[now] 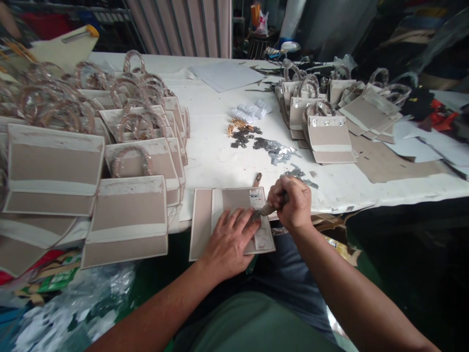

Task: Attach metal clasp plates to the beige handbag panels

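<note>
Long white-covered work table runs across the room, w/ beige handbag panels heaped on the left and a second batch on the right. Many carry clear, amber-tinted ring handles. Between the batches lie loose metal fittings, dark, silver and gold, plus white packets.

Seated person works at the table's near edge, w/ one flat beige panel lying alone just off the left batch. L hand is spread, fingers pressed down on the panel, pinning it. R hand is closed in a tight fist around a short hand tool, its pale tip bearing on a small dark metal fitting near the panel's right side, beside a white paper slip. Grip's firm, though the tool's handle is mostly hidden in the fist.

Step in hand looks like seating that fitting on the panel. Judging from here, it calls for steady pressure, w/ the panel kept from sliding. Whether the fitting's fully set, can't tell: hand and tool cover too much.
</note>
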{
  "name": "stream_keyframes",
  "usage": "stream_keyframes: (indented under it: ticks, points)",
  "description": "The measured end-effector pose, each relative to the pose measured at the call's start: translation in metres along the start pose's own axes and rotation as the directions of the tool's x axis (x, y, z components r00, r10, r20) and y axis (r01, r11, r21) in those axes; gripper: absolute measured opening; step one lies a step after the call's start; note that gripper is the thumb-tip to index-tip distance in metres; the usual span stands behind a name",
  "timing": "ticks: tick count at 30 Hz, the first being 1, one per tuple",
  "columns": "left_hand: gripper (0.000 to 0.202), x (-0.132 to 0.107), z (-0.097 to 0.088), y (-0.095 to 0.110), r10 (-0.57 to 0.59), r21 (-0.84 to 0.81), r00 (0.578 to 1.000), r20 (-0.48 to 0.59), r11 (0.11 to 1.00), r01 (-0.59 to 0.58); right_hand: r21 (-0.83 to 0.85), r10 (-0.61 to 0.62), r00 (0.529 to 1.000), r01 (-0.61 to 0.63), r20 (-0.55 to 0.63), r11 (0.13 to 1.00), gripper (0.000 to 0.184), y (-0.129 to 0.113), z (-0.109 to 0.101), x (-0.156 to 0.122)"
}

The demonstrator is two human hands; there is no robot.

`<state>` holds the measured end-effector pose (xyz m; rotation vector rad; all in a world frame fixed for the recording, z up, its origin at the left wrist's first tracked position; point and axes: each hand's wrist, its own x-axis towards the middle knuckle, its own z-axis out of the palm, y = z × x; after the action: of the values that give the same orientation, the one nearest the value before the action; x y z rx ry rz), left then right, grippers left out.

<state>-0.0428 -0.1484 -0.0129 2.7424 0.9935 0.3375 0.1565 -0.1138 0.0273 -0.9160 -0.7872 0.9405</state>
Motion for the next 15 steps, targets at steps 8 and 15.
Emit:
stream_keyframes:
  ticks: [8, 15]
  points:
    - [0.065, -0.0009, 0.0005, 0.0, 0.032, 0.026, 0.999, 0.034, 0.999, -0.033, 0.076, 0.037, 0.999, -0.036, -0.022, 0.997, 0.033, 0.0051, -0.0052, 0.0039]
    - [0.061, -0.0026, 0.0084, -0.002, 0.035, 0.043, 0.999, 0.027, 0.998, -0.036, 0.097, 0.072, 0.996, -0.066, -0.055, 0.993, 0.036, 0.0071, -0.0017, 0.0024]
